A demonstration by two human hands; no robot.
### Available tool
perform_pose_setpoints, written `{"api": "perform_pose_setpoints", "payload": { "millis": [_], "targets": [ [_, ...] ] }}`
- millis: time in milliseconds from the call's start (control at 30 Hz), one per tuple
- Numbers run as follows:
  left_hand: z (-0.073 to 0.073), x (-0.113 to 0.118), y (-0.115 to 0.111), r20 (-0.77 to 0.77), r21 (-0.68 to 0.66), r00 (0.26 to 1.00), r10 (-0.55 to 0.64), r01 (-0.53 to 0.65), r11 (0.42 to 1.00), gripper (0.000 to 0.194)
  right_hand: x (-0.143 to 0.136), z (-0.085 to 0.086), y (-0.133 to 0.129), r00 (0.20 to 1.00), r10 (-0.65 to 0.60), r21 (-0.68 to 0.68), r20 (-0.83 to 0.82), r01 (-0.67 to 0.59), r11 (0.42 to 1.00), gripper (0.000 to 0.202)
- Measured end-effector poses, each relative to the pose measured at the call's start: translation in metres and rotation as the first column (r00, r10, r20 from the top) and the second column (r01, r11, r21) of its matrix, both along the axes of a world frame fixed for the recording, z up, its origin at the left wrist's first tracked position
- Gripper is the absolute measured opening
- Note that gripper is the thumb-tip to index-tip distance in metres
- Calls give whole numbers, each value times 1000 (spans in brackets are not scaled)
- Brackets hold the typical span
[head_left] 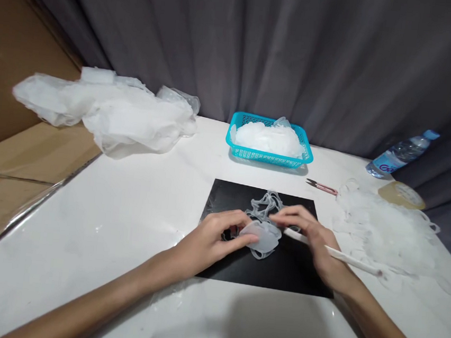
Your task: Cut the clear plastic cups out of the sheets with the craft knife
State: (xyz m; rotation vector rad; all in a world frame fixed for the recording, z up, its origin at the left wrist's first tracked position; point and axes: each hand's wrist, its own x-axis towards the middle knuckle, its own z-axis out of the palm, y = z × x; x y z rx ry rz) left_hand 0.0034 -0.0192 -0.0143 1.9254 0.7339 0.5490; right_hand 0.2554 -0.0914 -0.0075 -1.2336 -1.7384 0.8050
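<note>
My left hand pinches a translucent white sheer piece with rounded edges between thumb and fingers, just above a black mat. Thin curly offcut strands of the same look trail behind and below it. My right hand has a slim white pen-like stick tucked in its grip, its rear end pointing right. The fingertips of this hand reach to the far edge of the piece, by the strands. Whether they grip any strands I cannot tell.
A blue basket of white pieces stands behind the mat. Sheer white material is heaped at back left. Thread snips, a pile of offcuts, a yellowish tape roll and a water bottle lie right. Cardboard borders the left.
</note>
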Motion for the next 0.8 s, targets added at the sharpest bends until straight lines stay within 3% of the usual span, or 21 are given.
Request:
{"api": "perform_pose_setpoints", "payload": {
  "millis": [67, 133, 200, 267, 433, 600, 700, 800],
  "targets": [
    [0, 3, 0, 100, -211, 994, 48, -26, 977, 25, 2, -3, 0, 979, -190, 117, 72, 181, 977, 54],
    [1, 6, 0, 226, -434, 969, 103, 6, 901, 24, 2, -5, -1, 923, -373, 251, 95, 341, 906, 44],
    [3, 9, 0, 306, -574, 935, 178, 32, 818, 28, -5, -7, -3, 877, -474, 355, 81, 418, 836, 34],
    [4, 11, -2, 327, -632, 911, 250, 14, 775, 31, -15, -8, -8, 883, -459, 416, 98, 383, 825, 26],
    [6, 11, -6, 346, -688, 875, 340, -9, 725, 32, -46, -12, -19, 914, -290, 476, 284, 128, 870, 13],
    [6, 15, -12, 386, -727, 853, 352, 46, 685, 30, -61, -19, -19, 931, -280, 380, 233, 178, 908, 12],
    [3, 17, -14, 400, -710, 853, 336, 57, 701, 29, -64, -20, -18, 953, -262, 347, 151, 197, 917, 3],
    [0, 18, -14, 405, -682, 854, 326, 45, 730, 31, -63, -19, -18, 968, -218, 315, 122, 170, 934, 11]
  ]
}}
